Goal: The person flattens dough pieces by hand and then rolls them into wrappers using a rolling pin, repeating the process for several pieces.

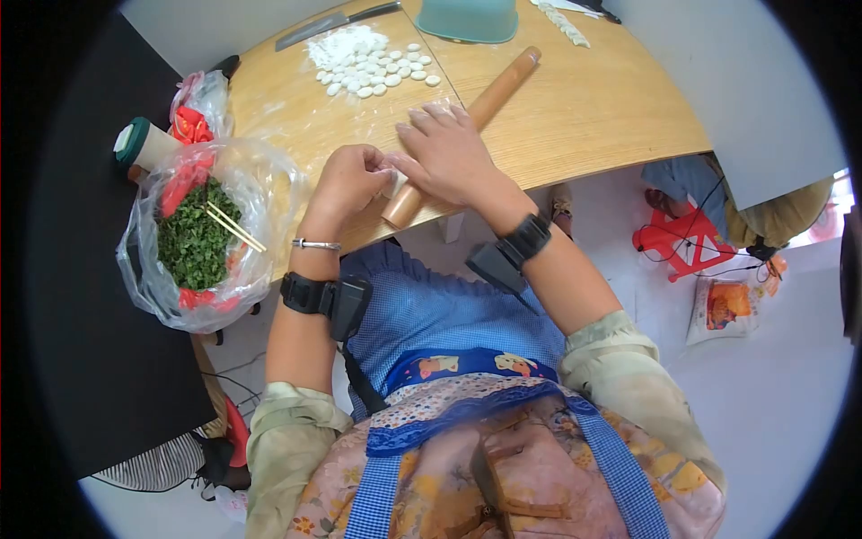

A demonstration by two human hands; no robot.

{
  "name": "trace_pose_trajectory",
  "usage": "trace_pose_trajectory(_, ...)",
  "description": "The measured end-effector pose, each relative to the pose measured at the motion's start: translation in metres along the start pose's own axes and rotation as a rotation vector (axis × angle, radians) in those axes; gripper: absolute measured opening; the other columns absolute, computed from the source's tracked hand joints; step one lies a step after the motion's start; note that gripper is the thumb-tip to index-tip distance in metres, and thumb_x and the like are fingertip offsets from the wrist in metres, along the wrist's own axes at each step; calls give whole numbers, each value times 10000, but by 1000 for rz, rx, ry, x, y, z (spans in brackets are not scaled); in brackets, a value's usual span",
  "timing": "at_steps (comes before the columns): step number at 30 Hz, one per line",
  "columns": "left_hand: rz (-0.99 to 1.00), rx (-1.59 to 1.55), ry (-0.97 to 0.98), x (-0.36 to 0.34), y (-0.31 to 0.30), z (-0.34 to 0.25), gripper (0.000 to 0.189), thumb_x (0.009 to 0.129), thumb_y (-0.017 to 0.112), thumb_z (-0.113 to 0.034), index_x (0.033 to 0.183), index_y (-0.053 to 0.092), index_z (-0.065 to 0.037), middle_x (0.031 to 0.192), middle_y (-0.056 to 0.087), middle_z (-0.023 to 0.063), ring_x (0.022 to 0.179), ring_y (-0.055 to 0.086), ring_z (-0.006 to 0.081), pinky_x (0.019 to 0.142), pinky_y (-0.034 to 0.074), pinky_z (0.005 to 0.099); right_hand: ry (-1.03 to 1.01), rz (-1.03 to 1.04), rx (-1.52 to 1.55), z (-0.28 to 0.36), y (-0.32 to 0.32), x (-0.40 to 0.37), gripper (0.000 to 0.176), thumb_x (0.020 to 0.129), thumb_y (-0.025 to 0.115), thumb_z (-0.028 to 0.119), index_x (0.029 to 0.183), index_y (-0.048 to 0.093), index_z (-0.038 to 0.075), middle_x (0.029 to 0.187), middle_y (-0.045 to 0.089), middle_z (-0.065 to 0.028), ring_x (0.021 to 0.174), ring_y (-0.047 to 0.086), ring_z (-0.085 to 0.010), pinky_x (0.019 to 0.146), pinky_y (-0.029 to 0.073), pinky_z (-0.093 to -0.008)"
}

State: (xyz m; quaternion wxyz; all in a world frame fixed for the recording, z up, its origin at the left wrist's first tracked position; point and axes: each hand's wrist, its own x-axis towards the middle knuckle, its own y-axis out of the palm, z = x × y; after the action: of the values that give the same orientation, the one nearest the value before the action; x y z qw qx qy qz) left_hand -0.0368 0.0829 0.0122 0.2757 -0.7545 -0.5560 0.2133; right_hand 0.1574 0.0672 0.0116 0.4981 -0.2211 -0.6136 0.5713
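Note:
A wooden rolling pin (508, 88) lies slantwise on the table, its near end at the front edge. Across its middle rests my right hand (449, 154), palm down, fingers stretched out over the wood. Just left of the pin, my left hand (352, 182) is closed in a pinch on the edge of a small white dough piece (393, 185). Part of that dough is hidden by my fingers and the pin. Farther back on the table lie several small flattened dough pieces (380, 79), next to a heap of white flour (346, 45).
A cleaver (312, 30) and a green plastic basin (467, 20) are at the back. On the left, a plastic-lined container holds chopped greens (193, 238) with chopsticks (235, 226), beside a green-lidded cup (148, 144). A dough strip (564, 25) lies far right. Below stands a red stool (687, 241).

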Motion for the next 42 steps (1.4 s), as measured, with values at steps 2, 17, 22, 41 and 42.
trace_pose_trajectory(2,-5,-46,27,-1,2,5,135,811,719,-91,868,694,28,745,689,121,684,657,189,656,525,325,-7,-34,14,-8,-6,-21,610,1012,449,510,1327,623,18,1457,521,-236,1401,443,-367,1181,277,-545)
trace_pose_trajectory(17,-107,-85,-5,-9,8,6,217,818,717,-137,937,702,44,767,703,121,695,668,189,656,528,320,44,-98,-50,-3,0,-14,579,1012,475,436,1322,597,-38,1323,615,-231,1293,534,-359,1142,330,-531)
trace_pose_trajectory(22,-71,-128,-59,-6,7,6,217,834,712,-162,882,713,50,745,711,143,673,677,209,664,533,335,97,97,-24,3,-4,21,504,1009,475,381,1305,599,-8,1316,615,-202,1263,553,-357,1084,388,-511)
trace_pose_trajectory(41,44,-447,120,-11,12,-17,145,871,697,-114,881,656,25,763,663,85,704,616,160,676,510,315,62,-191,1,-33,-13,-62,580,999,514,438,1358,576,-13,1395,567,-197,1352,471,-349,1193,259,-528)
trace_pose_trajectory(42,94,-438,102,-8,12,-14,153,873,697,-121,889,664,27,773,672,85,711,624,161,679,513,315,65,-192,10,-32,-13,-61,580,1000,512,441,1352,582,-15,1390,571,-198,1346,477,-352,1191,261,-530)
